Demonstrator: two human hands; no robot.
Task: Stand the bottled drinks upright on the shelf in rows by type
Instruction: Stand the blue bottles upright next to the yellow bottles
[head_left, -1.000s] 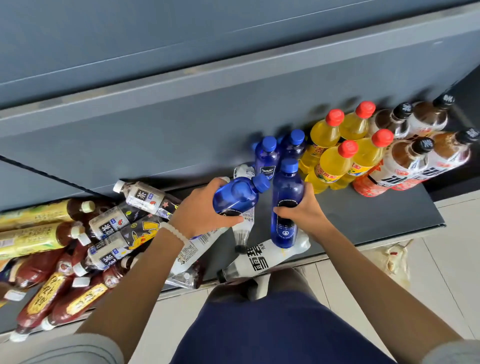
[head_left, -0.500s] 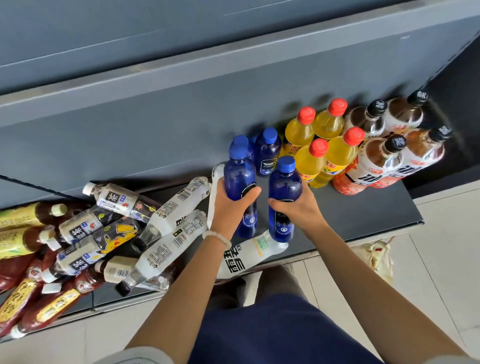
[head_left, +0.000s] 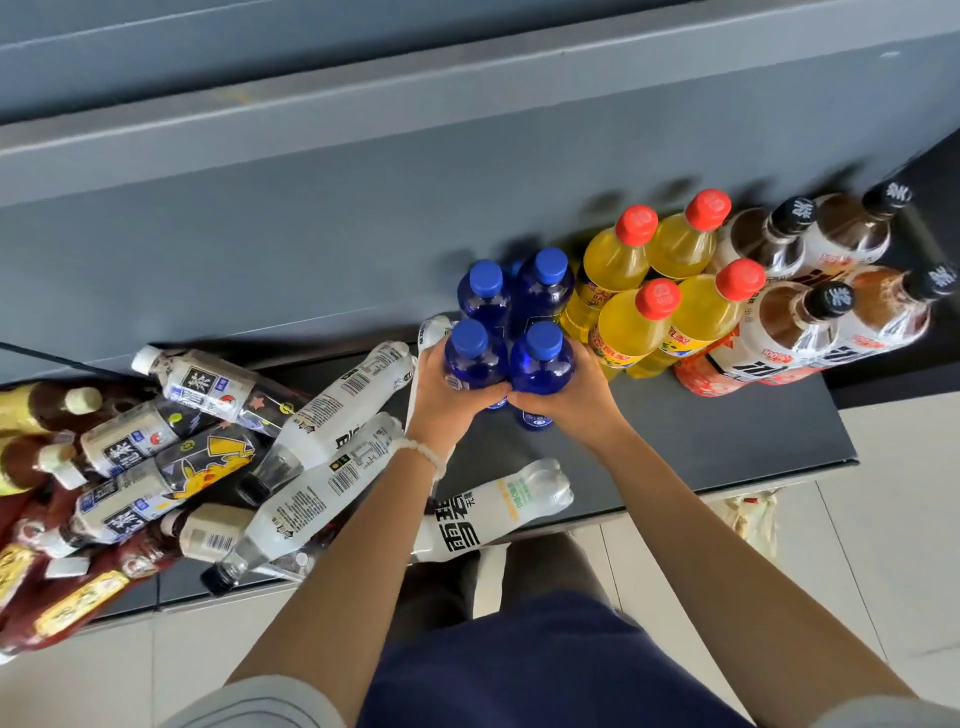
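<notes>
Near the shelf's (head_left: 727, 431) front edge, the left hand (head_left: 447, 400) grips one upright blue bottle (head_left: 470, 358) and the right hand (head_left: 566, 395) grips another (head_left: 543, 361). Both bottles touch, just before two more blue ones (head_left: 540, 283).

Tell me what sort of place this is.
Probably a shop or a stockroom mock-up of one: a low dark display shelf holds many bottled drinks, with blue bottles, yellow bottles and brown tea bottles standing by type above a tiled floor.
</notes>
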